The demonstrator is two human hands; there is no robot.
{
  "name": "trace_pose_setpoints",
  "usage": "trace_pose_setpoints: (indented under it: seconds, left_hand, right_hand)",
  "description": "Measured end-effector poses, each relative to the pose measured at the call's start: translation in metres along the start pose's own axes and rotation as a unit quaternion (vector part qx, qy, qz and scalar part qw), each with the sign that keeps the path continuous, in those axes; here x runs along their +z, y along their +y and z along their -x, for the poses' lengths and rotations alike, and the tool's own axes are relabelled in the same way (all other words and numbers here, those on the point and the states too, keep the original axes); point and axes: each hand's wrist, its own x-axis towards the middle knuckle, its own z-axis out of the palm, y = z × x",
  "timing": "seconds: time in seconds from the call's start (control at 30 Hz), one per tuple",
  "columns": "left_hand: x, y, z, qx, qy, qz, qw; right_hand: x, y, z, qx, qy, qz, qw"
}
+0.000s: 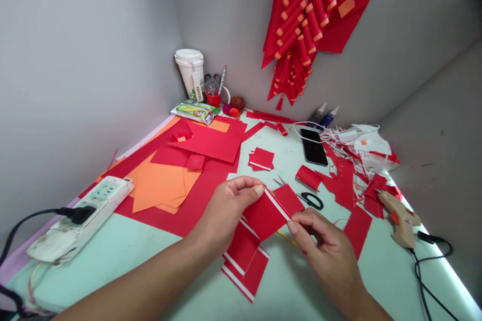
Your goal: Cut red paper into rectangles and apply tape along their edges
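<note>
Between my two hands is a red paper square [265, 218] with a white strip along its far edge. My left hand [235, 205] pinches its upper left corner between thumb and fingers. At the other end of the strip, my right hand [322, 241] pinches the right corner. Below the held square, several similar red pieces with white strips [252, 273] lie overlapping on the table. Black-handled scissors [312, 200] rest just beyond, partly covered by another red piece [288, 199]. A small stack of red squares [262, 158] lies farther back.
Red sheets [214, 140] and orange sheets [160, 185] spread across the left. A power strip [86, 215] sits at the left edge. On the right are a phone [314, 146], red scraps [344, 180] and a glue gun [401, 218] with a black cord. Red paper firecrackers [305, 15] hang on the wall.
</note>
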Motion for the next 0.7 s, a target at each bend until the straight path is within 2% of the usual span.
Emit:
trace_pose_setpoints:
  seconds: [0.1,0.33,0.47,0.6,0.7]
  left_hand:
    - [-0.0002,0.0023,-0.0004,-0.011,-0.007,-0.013,1.000]
    - [-0.0004,0.0055,-0.0016,0.029,-0.030,-0.135,0.990]
    - [-0.0015,0.0051,-0.0031,-0.001,-0.073,-0.224,0.972]
    - [-0.0023,0.0060,-0.0003,-0.006,-0.128,-0.264,0.956]
    - [-0.0009,0.0081,0.0037,-0.021,-0.147,-0.316,0.937]
  right_hand:
    - [-0.0007,0.0026,-0.0004,-0.016,0.004,-0.004,1.000]
    - [-0.0043,-0.0003,-0.0029,-0.035,-0.012,-0.019,0.999]
    - [-0.0058,-0.0031,-0.0038,-0.037,-0.025,-0.030,0.999]
    - [-0.0068,-0.0028,-0.0033,-0.032,-0.058,-0.039,0.997]
    - [-0.0066,-0.0033,-0.0029,-0.039,-0.082,-0.042,0.995]
